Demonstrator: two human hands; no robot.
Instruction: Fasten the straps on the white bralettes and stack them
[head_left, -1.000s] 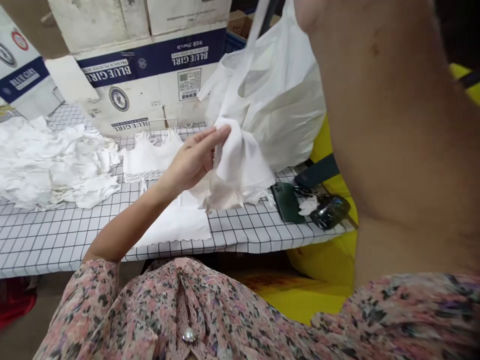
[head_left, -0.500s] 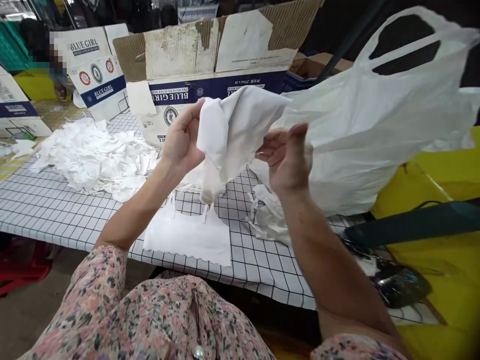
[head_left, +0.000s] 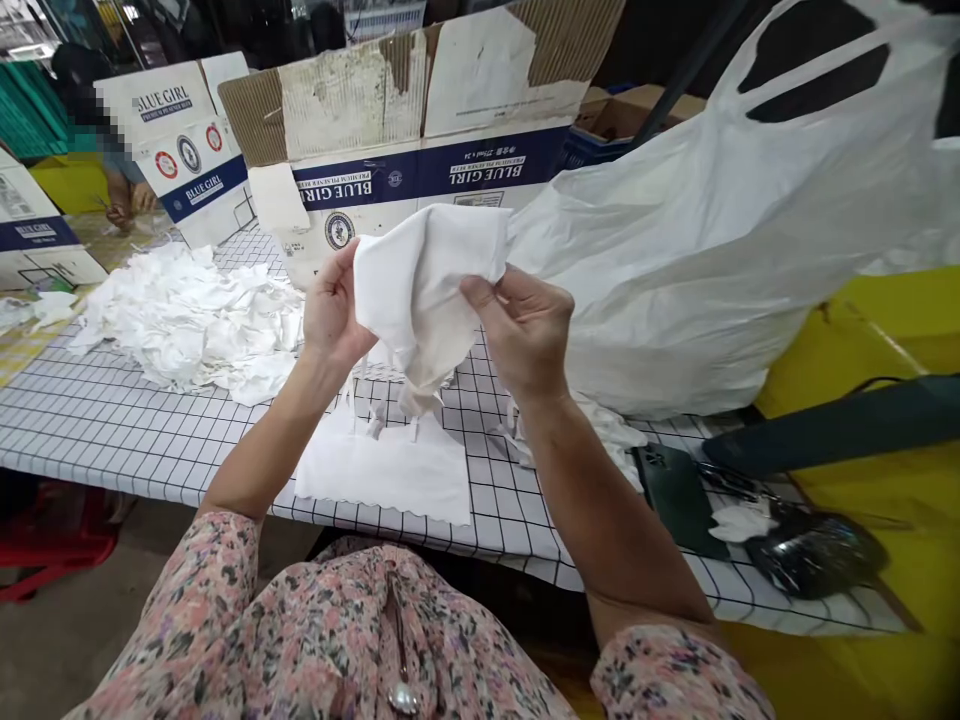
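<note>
A folded piece of white cloth (head_left: 435,280) is held up between my hands above the table. My left hand (head_left: 335,310) grips its left edge, with the fingers partly hidden behind the fabric. At the right edge, my right hand (head_left: 525,325) pinches the cloth between thumb and fingers. Below, a flat white garment piece (head_left: 386,470) with narrow straps and a wavy lower edge lies near the table's front edge. Beyond my left forearm is a heap of white cloth pieces (head_left: 187,320). More white scraps (head_left: 607,430) lie behind my right forearm.
Upright Blue Girl cartons (head_left: 442,130) stand behind the work area. A large white plastic bag (head_left: 720,260) fills the right side. A dark green phone (head_left: 679,500) and a black shiny object (head_left: 817,555) lie at right on the checked tablecloth (head_left: 150,430). Another person's hands (head_left: 127,200) show far left.
My right hand has gone from open fingers beside the cloth to pinching its right edge. Both hands and the cloth have shifted left and slightly down in view. The phone has come into view.
</note>
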